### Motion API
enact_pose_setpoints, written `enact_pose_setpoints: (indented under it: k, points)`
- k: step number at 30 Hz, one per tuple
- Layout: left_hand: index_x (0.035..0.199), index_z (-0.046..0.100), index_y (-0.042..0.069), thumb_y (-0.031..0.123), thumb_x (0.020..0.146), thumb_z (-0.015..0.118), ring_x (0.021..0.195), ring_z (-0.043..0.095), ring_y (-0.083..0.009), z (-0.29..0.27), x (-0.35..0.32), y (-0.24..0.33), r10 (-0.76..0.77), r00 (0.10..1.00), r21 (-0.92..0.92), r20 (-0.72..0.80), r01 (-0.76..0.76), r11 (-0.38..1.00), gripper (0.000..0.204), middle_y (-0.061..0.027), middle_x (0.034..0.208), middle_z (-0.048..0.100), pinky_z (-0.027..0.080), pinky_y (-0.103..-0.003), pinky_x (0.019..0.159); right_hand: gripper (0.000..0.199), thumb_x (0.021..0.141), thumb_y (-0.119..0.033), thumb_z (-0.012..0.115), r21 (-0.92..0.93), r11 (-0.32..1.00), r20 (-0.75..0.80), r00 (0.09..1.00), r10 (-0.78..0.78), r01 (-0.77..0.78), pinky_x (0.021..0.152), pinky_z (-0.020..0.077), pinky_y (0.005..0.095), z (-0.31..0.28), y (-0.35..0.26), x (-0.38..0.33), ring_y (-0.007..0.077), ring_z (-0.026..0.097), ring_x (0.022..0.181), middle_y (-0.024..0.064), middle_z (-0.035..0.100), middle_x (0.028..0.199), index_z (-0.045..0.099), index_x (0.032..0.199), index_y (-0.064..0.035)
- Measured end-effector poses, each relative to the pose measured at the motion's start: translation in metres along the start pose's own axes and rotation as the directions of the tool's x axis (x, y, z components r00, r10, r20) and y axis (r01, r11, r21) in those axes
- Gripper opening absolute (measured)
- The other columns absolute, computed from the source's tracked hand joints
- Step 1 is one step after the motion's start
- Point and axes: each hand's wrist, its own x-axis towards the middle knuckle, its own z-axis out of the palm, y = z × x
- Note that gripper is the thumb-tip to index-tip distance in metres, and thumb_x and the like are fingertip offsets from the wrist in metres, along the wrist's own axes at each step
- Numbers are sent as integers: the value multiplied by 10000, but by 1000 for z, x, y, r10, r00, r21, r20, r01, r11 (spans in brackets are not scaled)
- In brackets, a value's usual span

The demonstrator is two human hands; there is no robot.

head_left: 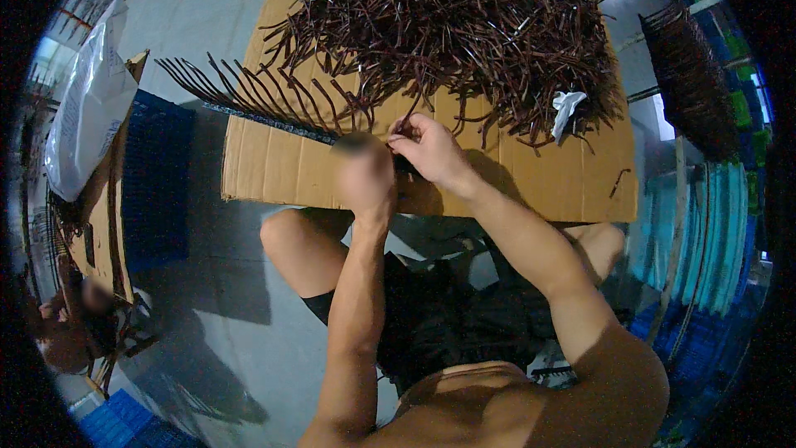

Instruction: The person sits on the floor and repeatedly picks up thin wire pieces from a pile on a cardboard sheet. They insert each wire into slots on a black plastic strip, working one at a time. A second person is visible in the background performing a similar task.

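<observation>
Head view: from my remote seat I watch two bare hands over the near edge of a sheet of cardboard (290, 168). The left hand (365, 174) is at the inner end of a dark strip (269, 123), but it is blurred, so I cannot tell how its fingers sit. The strip slants out past the left edge of the cardboard, with a row of curved brown sticks (294, 91) along it. The right hand (431, 152) is just beside the left — thumb and forefinger pressed together on a thin brown stick (404, 124).

Across the far part of the cardboard I see a big tangled heap (448, 25) of similar sticks, a crumpled white scrap (566, 110) at its right side. One loose stick (619, 183) lies near the right edge of the cardboard. Left of the cardboard, I make out a blue crate (157, 187), a clear plastic bag (87, 120) and — farther off — another person (68, 344). Right of the cardboard hangs a dense dark bundle (690, 75), with turquoise slats (696, 236) below it.
</observation>
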Motion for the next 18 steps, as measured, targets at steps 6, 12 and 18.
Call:
enact_pose_setpoints:
  k: [6, 12, 18]
  points:
    - [798, 616, 35, 172, 818, 644, 713, 593, -341, -1, -2, -5, -16, 1000, -42, 3, 16, 999, 142, -149, 739, 612, 467, -389, 632, 221, 854, -194, 599, -323, 946, -18, 999, -33, 25, 745, 500, 378, 9, -50, -21, 322, 648, 858, 172, 670, 916, 615, 950, 4]
    - [882, 665, 12, 216, 856, 651, 671, 634, -276, 7, -5, -14, -27, 997, -85, -69, 21, 996, 206, -150, 746, 655, 481, -348, 617, 245, 818, -202, 622, -319, 946, 213, 977, 13, 57, 801, 495, 377, -8, -28, 0, 324, 629, 926, 186, 653, 978, 646, 1013, -55]
    - [865, 678, 27, 247, 854, 626, 666, 650, -283, -12, 3, -12, -248, 969, -9, 17, 248, 969, 226, -162, 737, 662, 496, -350, 597, 161, 853, -178, 585, -836, 549, -131, 967, -220, 12, 712, 491, 458, -64, -21, 58, 355, 602, 855, 148, 606, 898, 577, 947, -47]
